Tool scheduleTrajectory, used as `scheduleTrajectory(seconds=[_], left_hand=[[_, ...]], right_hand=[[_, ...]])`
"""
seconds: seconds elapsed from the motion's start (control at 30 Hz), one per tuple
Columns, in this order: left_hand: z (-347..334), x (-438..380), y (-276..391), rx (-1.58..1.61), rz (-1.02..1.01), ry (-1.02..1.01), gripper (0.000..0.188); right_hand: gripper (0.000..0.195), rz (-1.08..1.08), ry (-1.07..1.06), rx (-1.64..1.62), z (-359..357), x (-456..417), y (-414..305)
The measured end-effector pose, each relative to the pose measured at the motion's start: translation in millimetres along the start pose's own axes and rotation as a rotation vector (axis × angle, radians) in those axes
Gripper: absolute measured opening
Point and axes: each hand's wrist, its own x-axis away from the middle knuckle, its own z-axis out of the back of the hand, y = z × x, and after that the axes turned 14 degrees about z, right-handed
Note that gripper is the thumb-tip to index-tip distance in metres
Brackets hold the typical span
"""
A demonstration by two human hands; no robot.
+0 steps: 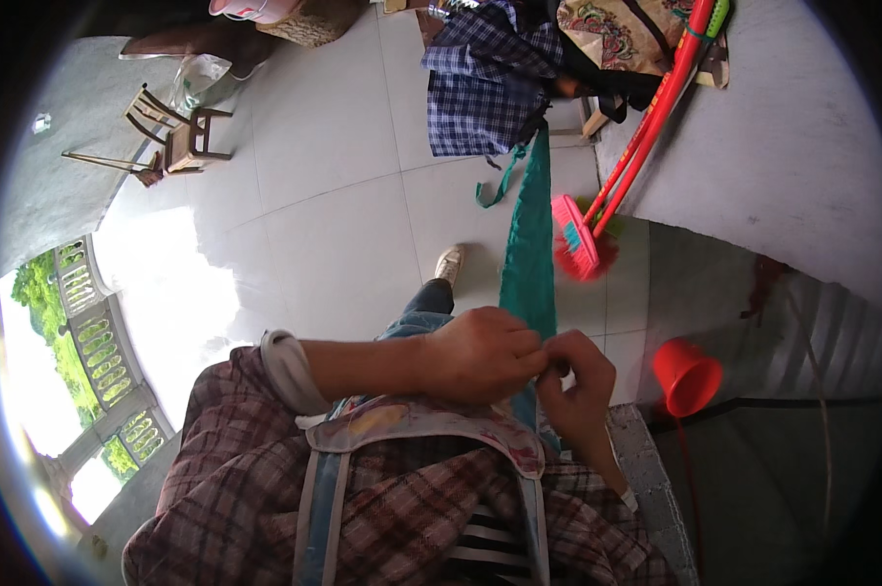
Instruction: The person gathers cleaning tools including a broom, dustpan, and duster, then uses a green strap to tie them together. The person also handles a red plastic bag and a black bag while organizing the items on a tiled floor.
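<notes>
A long green cloth strip [529,242] runs from a bundle of blue checked cloth [477,102] down to my hands at my waist. My left hand [485,355] has its fingers curled at the strip's edge. Against its fingertips, my right hand [576,381] pinches with thumb and forefinger at the same edge. What lies between the fingertips is small and mostly hidden. More blue-green cloth shows below the hands, beside the patterned bib of my apron [426,425]. A thin, curled green tie [496,194] lies left of the strip.
Red-handled brooms [653,124] lean on a pale wall, one with a pink brush head [576,234]. A red bucket [686,377] is at the right, near a rough ledge [650,483]. A wooden chair [184,143] and a balustrade [100,355] are at the left.
</notes>
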Motion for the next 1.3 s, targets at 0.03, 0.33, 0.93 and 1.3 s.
scheduleTrajectory(seconds=[0.03,0.33,0.93,1.3], left_hand=[[-9,1,-10,-0.030,-0.054,0.037,0.018],[-18,-50,-43,-0.046,-0.238,0.121,0.017],[6,-63,-14,0.351,0.406,-0.444,0.013],[-38,-46,-7,0.170,-0.005,-0.193,0.016]], right_hand=[[0.009,-0.151,0.069,-0.195,-6,5,9],[0.014,-0.555,0.553,-1.133,-21,-6,62],[0.014,-0.318,0.048,-0.308,40,2,25],[0.010,-0.193,0.081,-0.019,36,30,18]])
